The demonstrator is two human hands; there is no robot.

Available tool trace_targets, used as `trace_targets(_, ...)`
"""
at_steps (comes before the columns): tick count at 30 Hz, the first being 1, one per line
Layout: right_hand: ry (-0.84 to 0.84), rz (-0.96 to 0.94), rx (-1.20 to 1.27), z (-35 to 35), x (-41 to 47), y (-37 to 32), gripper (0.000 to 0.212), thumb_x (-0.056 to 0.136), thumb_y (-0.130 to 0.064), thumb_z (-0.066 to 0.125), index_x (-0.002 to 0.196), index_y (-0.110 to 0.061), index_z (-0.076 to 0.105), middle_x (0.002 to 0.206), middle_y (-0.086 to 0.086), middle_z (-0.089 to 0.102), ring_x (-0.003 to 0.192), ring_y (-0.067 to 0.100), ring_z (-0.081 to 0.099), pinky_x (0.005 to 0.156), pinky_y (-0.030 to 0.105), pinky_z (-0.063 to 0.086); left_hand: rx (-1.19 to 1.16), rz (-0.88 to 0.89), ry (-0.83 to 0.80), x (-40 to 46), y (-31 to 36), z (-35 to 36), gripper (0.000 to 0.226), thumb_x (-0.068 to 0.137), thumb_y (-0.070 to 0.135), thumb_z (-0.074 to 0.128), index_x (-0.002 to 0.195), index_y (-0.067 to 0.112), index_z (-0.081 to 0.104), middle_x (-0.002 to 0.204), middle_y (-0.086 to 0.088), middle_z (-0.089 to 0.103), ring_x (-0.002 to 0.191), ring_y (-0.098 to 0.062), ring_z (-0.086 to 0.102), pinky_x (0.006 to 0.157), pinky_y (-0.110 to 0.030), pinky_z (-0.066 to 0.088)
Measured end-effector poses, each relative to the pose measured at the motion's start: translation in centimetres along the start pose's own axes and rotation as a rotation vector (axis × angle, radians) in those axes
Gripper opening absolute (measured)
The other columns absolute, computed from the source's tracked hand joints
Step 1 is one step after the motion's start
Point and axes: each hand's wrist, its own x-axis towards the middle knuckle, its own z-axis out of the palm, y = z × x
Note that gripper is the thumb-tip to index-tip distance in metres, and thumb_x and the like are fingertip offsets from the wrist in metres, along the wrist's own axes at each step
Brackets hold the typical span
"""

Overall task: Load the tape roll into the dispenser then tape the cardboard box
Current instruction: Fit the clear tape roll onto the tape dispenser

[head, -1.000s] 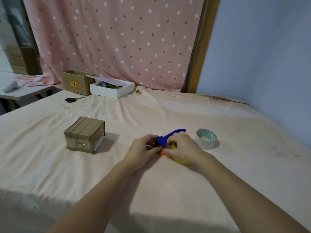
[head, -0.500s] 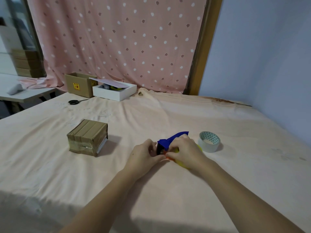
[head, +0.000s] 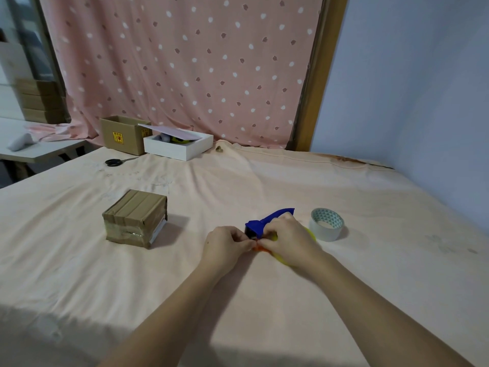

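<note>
A blue tape dispenser (head: 267, 221) with yellow and orange parts lies on the peach cloth at centre right. My right hand (head: 289, 238) covers its body and grips it. My left hand (head: 226, 245) pinches at its toothed front end, fingertips touching the right hand's. Whether a roll sits inside the dispenser is hidden by my hands. A clear tape roll (head: 327, 224) with a teal patterned core lies flat just right of the dispenser. The small cardboard box (head: 135, 218), wrapped in brown tape, stands to the left, apart from both hands.
Black scissors (head: 116, 161) lie at the far left. An open cardboard box (head: 120, 135) and a white tray (head: 178, 149) with a pink sheet over it stand at the back by the dotted curtain. A blue wall bounds the right side.
Both hands have stayed on the dispenser, with small shifts of the fingers at its front end. The camera has tilted slightly. The box and loose roll have not moved.
</note>
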Motion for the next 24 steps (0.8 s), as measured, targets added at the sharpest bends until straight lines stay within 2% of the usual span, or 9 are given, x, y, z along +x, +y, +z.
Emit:
trace_targets(3,-0.013,0.001,0.001,0.1,0.1,0.1,0.027,0.075,-0.055,0.075,0.070,-0.033,0.061,0.086,-0.002,0.065,0.091,0.016,0.051,0.071,0.039,0.052,-0.007,-0.010,-0.017,0.1,0.1,-0.3,0.018,0.078,0.032,0.082,0.074,0.016,0.076,0.066,0.005,0.069,0.057,-0.008,0.053,0.054,-0.021,0.039)
trace_targets(7,-0.028,-0.009,-0.013,0.1,0.1,0.1,0.031,0.074,-0.057,0.072,0.076,-0.026,0.065,0.085,-0.002,0.067,0.094,0.014,0.047,0.072,0.040,0.052,0.045,0.028,-0.036,-0.2,-0.1,-0.3,0.011,0.076,0.025,0.079,0.070,0.017,0.073,0.067,0.005,0.070,0.060,-0.008,0.057,0.051,-0.013,0.039)
trace_targets(10,-0.038,-0.007,-0.019,0.0,0.1,0.1,0.030,0.074,-0.058,0.070,0.073,-0.029,0.061,0.086,-0.002,0.066,0.093,0.015,0.048,0.072,0.039,0.052,0.015,0.039,-0.017,-0.5,-0.2,-0.4,0.012,0.074,0.023,0.080,0.079,0.022,0.070,0.076,0.008,0.076,0.071,-0.007,0.068,0.058,-0.010,0.045)
trace_targets(12,-0.035,-0.006,-0.030,0.0,0.1,0.1,0.029,0.075,-0.058,0.069,0.070,-0.033,0.056,0.087,-0.003,0.065,0.092,0.015,0.049,0.071,0.039,0.052,-0.007,0.031,-0.003,-0.5,-0.2,-0.4,0.018,0.074,0.026,0.083,0.088,0.023,0.072,0.083,0.009,0.078,0.080,-0.004,0.073,0.065,-0.014,0.049)
trace_targets(14,-0.022,-0.014,-0.047,0.0,0.1,0.0,0.028,0.078,-0.056,0.069,0.068,-0.034,0.054,0.086,-0.002,0.063,0.090,0.015,0.050,0.070,0.040,0.052,-0.008,0.029,0.023,-0.6,-0.1,-0.2,0.017,0.076,0.030,0.084,0.090,0.022,0.075,0.083,0.010,0.078,0.080,-0.003,0.072,0.065,-0.014,0.049)
trace_targets(17,-0.002,-0.027,-0.068,0.1,0.0,-0.1,0.024,0.081,-0.051,0.067,0.070,-0.032,0.058,0.083,-0.002,0.062,0.090,0.015,0.049,0.072,0.044,0.053,-0.001,0.040,0.085,-0.7,-0.1,0.0,0.014,0.078,0.035,0.083,0.084,0.024,0.078,0.076,0.011,0.077,0.073,-0.002,0.070,0.062,-0.015,0.047)
trace_targets(20,0.004,-0.030,-0.067,0.2,0.0,0.0,0.026,0.082,-0.049,0.065,0.068,-0.031,0.054,0.081,-0.004,0.062,0.089,0.013,0.045,0.072,0.044,0.053,0.011,0.057,0.108,-1.0,-0.3,0.3,0.009,0.080,0.034,0.081,0.081,0.026,0.080,0.074,0.010,0.077,0.071,-0.004,0.070,0.061,-0.017,0.047)
trace_targets(24,0.009,-0.038,-0.064,0.1,-0.1,0.0,0.025,0.083,-0.047,0.066,0.069,-0.028,0.056,0.080,-0.004,0.063,0.091,0.014,0.044,0.072,0.043,0.051,0.005,0.100,0.114,-1.4,-0.7,0.7,0.009,0.082,0.030,0.080,0.074,0.025,0.079,0.078,0.011,0.078,0.076,-0.002,0.071,0.069,-0.025,0.056)
